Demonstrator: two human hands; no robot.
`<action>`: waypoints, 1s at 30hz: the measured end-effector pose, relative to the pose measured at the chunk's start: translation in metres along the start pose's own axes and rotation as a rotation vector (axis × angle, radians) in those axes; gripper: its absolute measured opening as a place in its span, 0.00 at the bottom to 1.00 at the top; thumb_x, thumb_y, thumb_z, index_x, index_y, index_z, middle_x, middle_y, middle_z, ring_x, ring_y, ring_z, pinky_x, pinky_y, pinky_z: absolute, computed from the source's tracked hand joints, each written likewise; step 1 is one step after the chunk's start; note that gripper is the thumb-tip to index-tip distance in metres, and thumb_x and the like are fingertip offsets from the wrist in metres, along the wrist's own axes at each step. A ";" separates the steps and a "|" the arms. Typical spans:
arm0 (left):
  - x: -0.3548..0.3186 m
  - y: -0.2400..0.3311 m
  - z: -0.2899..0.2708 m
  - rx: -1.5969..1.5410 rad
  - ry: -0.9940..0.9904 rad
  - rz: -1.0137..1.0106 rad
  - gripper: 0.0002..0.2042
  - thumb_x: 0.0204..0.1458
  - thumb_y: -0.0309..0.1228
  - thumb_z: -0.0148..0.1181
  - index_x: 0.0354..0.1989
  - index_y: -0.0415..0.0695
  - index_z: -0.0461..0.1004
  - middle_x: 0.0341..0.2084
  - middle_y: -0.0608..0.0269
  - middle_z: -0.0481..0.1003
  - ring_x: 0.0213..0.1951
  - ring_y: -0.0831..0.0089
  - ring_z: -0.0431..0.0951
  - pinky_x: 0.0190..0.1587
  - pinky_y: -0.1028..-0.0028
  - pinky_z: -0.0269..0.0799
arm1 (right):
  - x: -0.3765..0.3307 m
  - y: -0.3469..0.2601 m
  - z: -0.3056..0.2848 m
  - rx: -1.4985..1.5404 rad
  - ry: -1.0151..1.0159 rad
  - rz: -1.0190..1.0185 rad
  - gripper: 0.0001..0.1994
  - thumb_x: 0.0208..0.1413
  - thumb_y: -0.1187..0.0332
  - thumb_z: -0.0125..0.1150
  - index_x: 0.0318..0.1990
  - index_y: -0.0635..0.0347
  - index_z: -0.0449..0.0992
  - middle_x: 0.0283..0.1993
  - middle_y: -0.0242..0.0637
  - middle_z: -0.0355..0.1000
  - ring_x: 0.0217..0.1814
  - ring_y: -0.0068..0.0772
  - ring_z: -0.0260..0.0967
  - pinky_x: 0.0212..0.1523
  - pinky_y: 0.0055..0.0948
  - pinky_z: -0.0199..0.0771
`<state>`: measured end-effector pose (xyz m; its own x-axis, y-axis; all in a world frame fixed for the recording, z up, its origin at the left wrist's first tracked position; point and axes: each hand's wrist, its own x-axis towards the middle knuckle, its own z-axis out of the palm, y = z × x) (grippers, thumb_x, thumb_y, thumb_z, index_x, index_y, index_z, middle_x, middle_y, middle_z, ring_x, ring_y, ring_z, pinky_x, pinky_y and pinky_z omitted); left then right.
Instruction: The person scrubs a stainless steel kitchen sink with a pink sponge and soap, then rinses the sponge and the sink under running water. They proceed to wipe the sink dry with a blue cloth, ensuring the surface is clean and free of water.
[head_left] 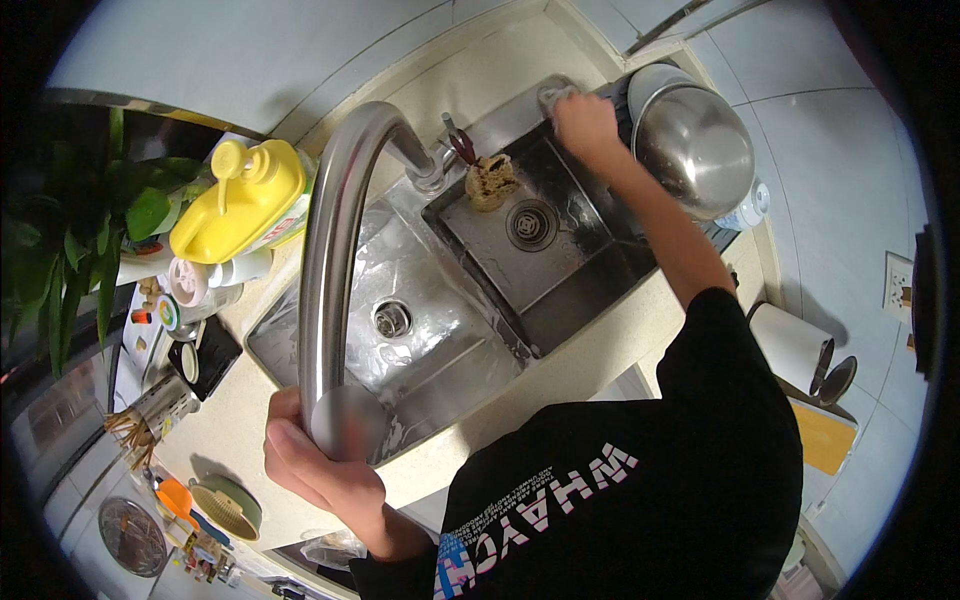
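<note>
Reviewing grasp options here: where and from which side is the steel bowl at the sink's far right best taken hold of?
Grip the steel bowl by its rim, coming from the sink side, near the right hand. It lies upside down, so the smooth rounded dome offers no hold; only the rim edge does.

Tap (335, 240): smooth brushed metal, dull sheen. Sink (440, 350): wet glossy steel. At two o'clock, bowl (695, 140): polished metal. At ten o'clock, bottle (240, 200): glossy yellow plastic. Counter (590, 350): matt, speckled stone-like.

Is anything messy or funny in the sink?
A crumpled brownish scrubber sits inside the dark inner basin near its drain, and the steel sink is wet. A steel bowl lies upside down beside it.
</note>
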<state>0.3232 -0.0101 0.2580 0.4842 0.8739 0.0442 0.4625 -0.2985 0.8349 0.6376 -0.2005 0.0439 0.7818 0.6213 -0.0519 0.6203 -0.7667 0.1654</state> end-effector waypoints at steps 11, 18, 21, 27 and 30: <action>0.013 -0.017 -0.002 -0.143 -0.023 0.170 0.34 0.58 0.59 0.25 0.35 0.36 0.67 0.19 0.61 0.66 0.22 0.73 0.66 0.23 0.77 0.62 | -0.168 -0.084 0.131 0.727 -0.572 0.028 0.24 0.47 0.57 0.60 0.46 0.65 0.66 0.34 0.58 0.72 0.34 0.50 0.74 0.35 0.41 0.74; -0.108 -0.228 -0.013 0.076 -0.095 0.021 0.16 0.58 0.39 0.42 0.40 0.37 0.67 0.33 0.59 0.68 0.38 0.68 0.68 0.47 0.66 0.65 | -0.215 -0.172 0.203 1.400 -0.915 0.243 0.20 0.59 0.54 0.47 0.52 0.58 0.67 0.33 0.44 0.74 0.38 0.42 0.71 0.41 0.39 0.70; -0.174 -0.254 0.000 0.368 -0.491 0.049 0.16 0.59 0.38 0.40 0.44 0.37 0.67 0.39 0.52 0.69 0.46 0.61 0.67 0.50 0.62 0.60 | -0.154 -0.185 0.132 1.480 -0.491 0.268 0.22 0.60 0.52 0.47 0.52 0.59 0.66 0.32 0.45 0.73 0.32 0.40 0.71 0.36 0.36 0.71; -0.199 -0.272 0.019 0.598 -0.642 0.348 0.17 0.57 0.39 0.41 0.38 0.38 0.72 0.37 0.50 0.72 0.44 0.52 0.68 0.49 0.57 0.60 | -0.140 -0.223 0.176 1.179 -0.239 0.008 0.20 0.45 0.66 0.58 0.49 0.58 0.70 0.32 0.48 0.72 0.30 0.45 0.72 0.30 0.42 0.73; -0.203 -0.269 0.024 0.550 -0.570 0.385 0.18 0.56 0.39 0.40 0.36 0.39 0.74 0.35 0.53 0.73 0.42 0.53 0.71 0.48 0.58 0.61 | -0.152 -0.202 0.168 0.886 -0.789 -0.231 0.18 0.31 0.73 0.60 0.38 0.56 0.77 0.30 0.45 0.75 0.25 0.42 0.71 0.28 0.43 0.72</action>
<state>0.1182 -0.1159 0.0116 0.9092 0.3937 -0.1355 0.4120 -0.8037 0.4293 0.4042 -0.1673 -0.1473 0.2787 0.7257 -0.6291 0.3370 -0.6873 -0.6435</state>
